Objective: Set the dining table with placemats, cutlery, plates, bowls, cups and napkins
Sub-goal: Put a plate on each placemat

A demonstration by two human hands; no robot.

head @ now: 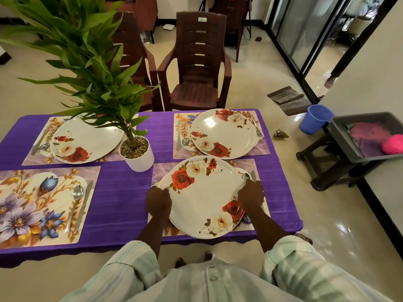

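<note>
Purple table (pixel 130 199): rose-print white plate (pixel 204 199), hands apparently gripping rim.

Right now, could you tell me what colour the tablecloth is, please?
Purple, plain; the tablecloth shows in the head view.
</note>
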